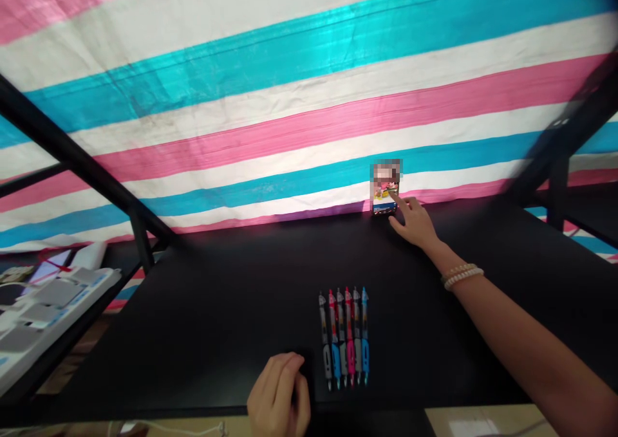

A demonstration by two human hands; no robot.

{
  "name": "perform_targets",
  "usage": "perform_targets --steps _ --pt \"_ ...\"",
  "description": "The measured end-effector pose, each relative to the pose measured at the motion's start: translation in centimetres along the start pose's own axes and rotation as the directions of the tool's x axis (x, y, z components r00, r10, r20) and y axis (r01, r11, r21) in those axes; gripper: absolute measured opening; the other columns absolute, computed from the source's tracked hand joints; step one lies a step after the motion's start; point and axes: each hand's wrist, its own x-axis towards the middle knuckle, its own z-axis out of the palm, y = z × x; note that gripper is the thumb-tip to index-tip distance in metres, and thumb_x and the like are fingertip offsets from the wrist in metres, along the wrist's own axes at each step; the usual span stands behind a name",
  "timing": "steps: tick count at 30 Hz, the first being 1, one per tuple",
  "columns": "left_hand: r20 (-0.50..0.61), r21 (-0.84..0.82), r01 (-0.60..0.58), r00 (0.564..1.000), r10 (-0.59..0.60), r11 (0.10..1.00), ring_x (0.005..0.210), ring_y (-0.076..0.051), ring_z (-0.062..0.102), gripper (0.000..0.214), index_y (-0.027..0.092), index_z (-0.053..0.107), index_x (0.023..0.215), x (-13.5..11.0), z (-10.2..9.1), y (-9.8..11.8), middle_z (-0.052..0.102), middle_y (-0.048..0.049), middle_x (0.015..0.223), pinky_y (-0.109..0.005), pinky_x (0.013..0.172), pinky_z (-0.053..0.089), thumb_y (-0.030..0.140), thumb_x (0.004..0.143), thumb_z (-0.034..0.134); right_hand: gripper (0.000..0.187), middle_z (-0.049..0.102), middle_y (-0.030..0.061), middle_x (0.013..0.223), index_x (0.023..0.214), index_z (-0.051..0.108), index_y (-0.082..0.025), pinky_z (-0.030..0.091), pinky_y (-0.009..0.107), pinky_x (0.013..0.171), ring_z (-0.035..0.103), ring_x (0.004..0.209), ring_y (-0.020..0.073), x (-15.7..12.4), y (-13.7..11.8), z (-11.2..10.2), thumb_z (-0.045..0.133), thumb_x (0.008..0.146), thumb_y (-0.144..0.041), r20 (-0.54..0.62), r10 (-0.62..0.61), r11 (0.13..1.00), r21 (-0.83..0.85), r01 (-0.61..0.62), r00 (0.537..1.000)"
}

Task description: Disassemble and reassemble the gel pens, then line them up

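Observation:
Several retractable pens lie side by side in a neat row on the black table, with grey, blue and pink grips toward me. My left hand rests at the front edge, left of the pens, fingers curled in and no object showing in it. Toward the back, my right hand reaches out with thumb and fingers apart. Its index fingertip is at the front of a small upright box with a colourful printed picture, partly blurred; whether it presses on it I cannot tell.
A striped pink, white and blue tarp hangs behind the table. Black metal frame bars slope at both sides. On the left lies a white power strip with plugs in it. A pale cable runs below the front edge.

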Motion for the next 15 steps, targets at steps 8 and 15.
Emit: perform_targets --steps 8,15 --pt "0.0 -0.003 0.01 1.0 -0.01 1.0 0.076 -0.018 0.075 0.027 0.016 0.067 0.102 0.46 -0.23 0.22 0.075 -0.008 0.084 -0.028 0.075 0.063 -0.005 0.092 0.054 0.033 0.068 0.0099 0.13 0.132 0.066 -0.018 0.06 0.047 0.092 0.071 0.107 0.0256 -0.25 0.24 0.24 0.07 0.103 -0.035 -0.043 -0.008 0.996 0.089 0.012 0.999" --pt "0.021 -0.06 0.051 0.999 -0.05 0.997 0.082 -0.019 0.075 0.03 0.016 0.067 0.109 0.39 -0.04 0.3 0.075 -0.0089 0.091 -0.028 0.079 0.062 -0.004 0.093 0.054 0.024 0.071 0.0085 0.123 0.12 0.07 -0.017 0.059 0.047 0.093 0.071 0.106 0.0245 0.13 -0.58 -0.67 0.07 0.103 -0.034 -0.066 0.084 0.962 0.265 -0.064 0.994"
